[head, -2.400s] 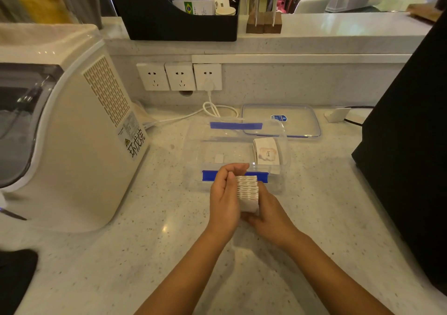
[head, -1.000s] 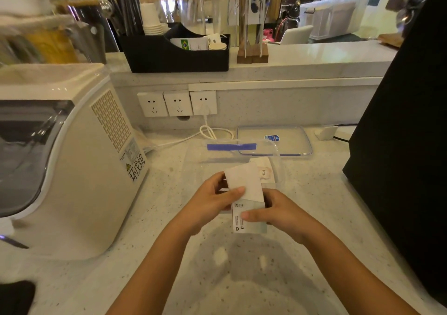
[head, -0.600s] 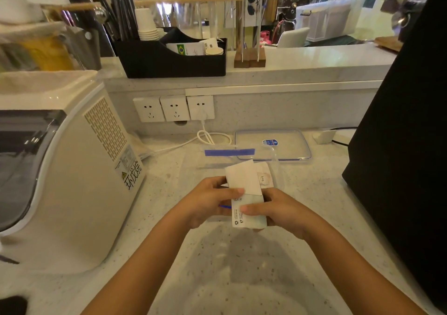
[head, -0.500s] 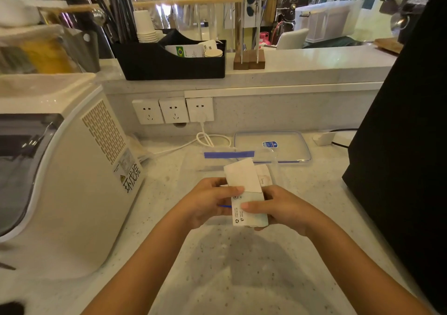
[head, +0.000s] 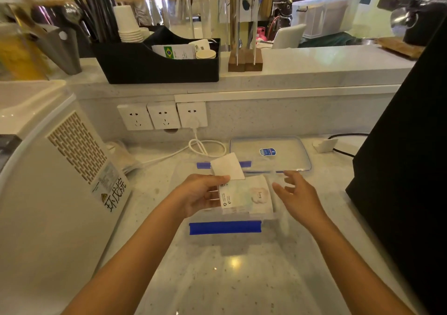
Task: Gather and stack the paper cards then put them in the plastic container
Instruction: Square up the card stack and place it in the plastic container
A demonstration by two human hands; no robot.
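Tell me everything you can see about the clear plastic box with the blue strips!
The box is see-through plastic, so its walls are hard to make out. It sits open on the pale speckled counter, with a blue strip on its near edge and another on the far edge. Cards lie inside, one reading "love". The left hand reaches into it, holding more cards. Its lid lies just behind.

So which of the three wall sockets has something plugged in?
The rightmost socket, nearest the clear lid: a white plug sits in it, its cord looping down onto the counter. The other two are bare.
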